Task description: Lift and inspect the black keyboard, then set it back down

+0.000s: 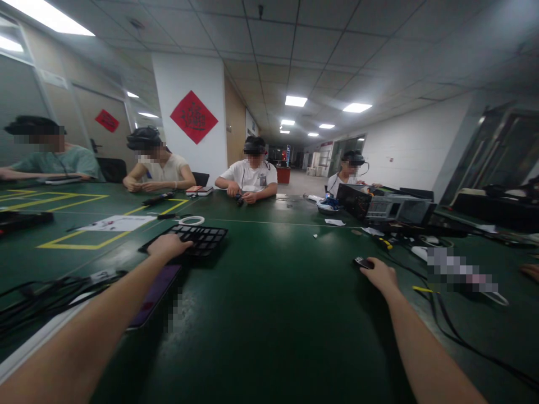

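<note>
My left hand [169, 247] is closed on the near-left side of a black compartment tray [208, 238], its thumb lying over the top. The tray has a grid of small square sections and appears slightly raised off the green table [269, 314]. My right hand [381, 276] pinches a small dark block with pale markings [362, 262], held low over the table on the right. What kind of thing it is, I cannot make out. Under my left forearm lies a tablet-like slab [158, 292] with a purple screen, partly hidden.
Black cables [46, 300] bundle at the left, and more cables [442, 320] run along the right. A white power strip [463, 275] and an opened computer case [383, 205] stand right. A white ring [191, 220] and paper sheet [120, 223] lie beyond the tray. Several people sit opposite.
</note>
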`<state>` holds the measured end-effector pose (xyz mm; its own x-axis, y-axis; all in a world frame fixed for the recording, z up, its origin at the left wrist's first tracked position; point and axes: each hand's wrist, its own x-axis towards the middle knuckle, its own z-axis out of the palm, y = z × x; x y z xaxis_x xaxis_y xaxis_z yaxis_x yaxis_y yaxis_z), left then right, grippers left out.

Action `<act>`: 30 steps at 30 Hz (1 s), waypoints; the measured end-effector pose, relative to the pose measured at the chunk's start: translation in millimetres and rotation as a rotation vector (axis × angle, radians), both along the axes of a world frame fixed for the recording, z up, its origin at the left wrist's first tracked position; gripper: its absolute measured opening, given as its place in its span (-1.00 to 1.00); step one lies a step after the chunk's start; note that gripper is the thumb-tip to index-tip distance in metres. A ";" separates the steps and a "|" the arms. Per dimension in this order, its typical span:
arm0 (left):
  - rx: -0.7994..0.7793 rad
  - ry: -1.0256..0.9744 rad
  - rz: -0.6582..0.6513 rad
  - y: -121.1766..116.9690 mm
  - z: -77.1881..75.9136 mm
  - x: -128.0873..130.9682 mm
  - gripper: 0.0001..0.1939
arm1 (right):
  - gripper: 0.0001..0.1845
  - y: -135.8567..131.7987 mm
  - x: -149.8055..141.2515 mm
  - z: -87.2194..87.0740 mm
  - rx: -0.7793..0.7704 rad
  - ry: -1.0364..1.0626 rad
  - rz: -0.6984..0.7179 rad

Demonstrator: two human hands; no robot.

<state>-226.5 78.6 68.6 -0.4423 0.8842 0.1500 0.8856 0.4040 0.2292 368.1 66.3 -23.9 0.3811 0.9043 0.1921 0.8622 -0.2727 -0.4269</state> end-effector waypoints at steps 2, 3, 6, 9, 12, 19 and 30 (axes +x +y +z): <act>0.004 -0.045 -0.034 2.5 5.5 25.5 -0.35 | -0.45 -2.2 -16.3 8.3 0.048 0.128 0.062; 0.006 -0.082 -0.060 3.6 7.4 42.3 -0.34 | -0.44 -4.2 -27.1 13.4 0.088 0.210 0.122; 0.078 -0.235 -0.218 1.9 4.4 103.8 -0.41 | -0.39 -14.4 -66.3 29.3 0.208 0.524 0.338; 0.275 -0.570 -0.455 -11.8 -12.4 169.1 -0.50 | -0.39 -27.7 -103.7 40.2 0.168 0.697 0.554; 0.358 -0.712 -0.644 -32.0 -35.4 221.0 -0.53 | -0.45 -39.3 -128.0 43.0 0.128 0.774 0.745; 0.404 -0.698 -0.822 -52.9 -72.4 252.1 -0.54 | -0.61 -47.8 -142.7 35.8 0.065 0.890 0.956; 0.328 -0.627 -1.015 -54.9 -75.9 238.9 -0.53 | -0.50 -45.8 -149.2 14.6 0.196 0.726 1.031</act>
<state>12.5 23.7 -7.3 0.3458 0.8293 0.4389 0.4650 -0.5578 0.6875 218.9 20.6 -9.3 -0.4046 0.8230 0.3988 0.1886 0.5018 -0.8442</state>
